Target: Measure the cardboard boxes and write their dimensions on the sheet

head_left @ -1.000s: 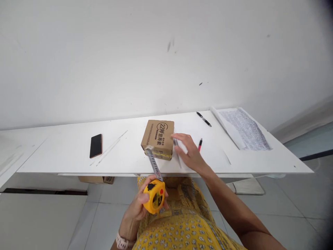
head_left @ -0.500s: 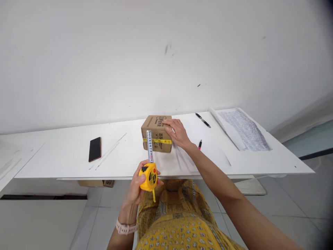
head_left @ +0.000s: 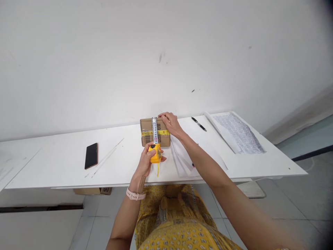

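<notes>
A small brown cardboard box (head_left: 148, 133) with a yellow tape band stands on the white table (head_left: 52, 170). My left hand (head_left: 145, 161) is closed round a yellow tape measure (head_left: 155, 153) just in front of the box. Its metal blade (head_left: 155, 130) runs up the box's near face to the top edge. My right hand (head_left: 170, 123) rests on the box's top right, fingers curled at the blade's end.
A black phone (head_left: 91, 156) lies left of the box beside thin clear strips (head_left: 106, 158). White sheets (head_left: 182, 158) lie under my right forearm. A black pen (head_left: 199, 124) and a printed paper (head_left: 235, 132) lie at the right. A white wall rises behind.
My left hand carried the tape measure forward from below the table edge up to the box. The blade now lies against the box. My right hand shifted onto the box's top.
</notes>
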`<move>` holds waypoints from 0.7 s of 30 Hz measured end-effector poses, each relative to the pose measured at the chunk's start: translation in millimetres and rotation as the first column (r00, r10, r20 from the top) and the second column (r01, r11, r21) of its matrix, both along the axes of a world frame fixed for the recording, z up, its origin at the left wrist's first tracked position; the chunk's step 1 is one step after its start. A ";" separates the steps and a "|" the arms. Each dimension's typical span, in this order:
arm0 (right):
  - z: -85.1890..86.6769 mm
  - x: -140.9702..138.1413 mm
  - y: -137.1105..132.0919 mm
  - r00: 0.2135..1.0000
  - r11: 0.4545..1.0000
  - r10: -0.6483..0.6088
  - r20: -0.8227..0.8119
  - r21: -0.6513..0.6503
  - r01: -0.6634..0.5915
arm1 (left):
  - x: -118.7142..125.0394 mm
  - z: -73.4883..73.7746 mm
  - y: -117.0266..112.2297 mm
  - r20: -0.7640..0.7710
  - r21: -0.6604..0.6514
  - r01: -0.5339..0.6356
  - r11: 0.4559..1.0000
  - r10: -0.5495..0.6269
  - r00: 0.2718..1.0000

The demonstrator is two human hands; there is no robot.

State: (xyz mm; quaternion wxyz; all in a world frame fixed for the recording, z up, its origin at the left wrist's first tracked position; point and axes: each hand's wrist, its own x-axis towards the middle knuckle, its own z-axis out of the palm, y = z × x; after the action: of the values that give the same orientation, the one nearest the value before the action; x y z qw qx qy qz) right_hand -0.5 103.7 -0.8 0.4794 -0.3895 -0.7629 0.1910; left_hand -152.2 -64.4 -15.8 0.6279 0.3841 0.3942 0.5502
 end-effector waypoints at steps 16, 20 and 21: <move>-3.5 -6.2 18.4 0.989 0.990 0.017 0.145 0.138 -0.037 | -6.5 -24.1 -5.1 -0.188 -0.021 -0.008 1.000 0.004 0.982; -3.1 -6.2 21.0 0.991 0.991 0.020 0.136 0.128 -0.038 | -10.1 -28.1 -7.2 -0.202 -0.021 0.000 1.000 -0.004 0.979; -2.6 -6.2 21.1 0.990 0.991 0.018 0.137 0.128 -0.036 | -10.5 -28.8 -7.0 -0.200 -0.019 0.005 1.000 -0.008 0.980</move>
State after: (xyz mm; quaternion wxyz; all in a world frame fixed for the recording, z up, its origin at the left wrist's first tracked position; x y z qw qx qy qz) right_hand -6.7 124.8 -3.5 0.4483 -0.3591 -0.8097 0.1206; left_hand -162.7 -71.4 -44.7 0.5903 0.4332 0.4593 0.5030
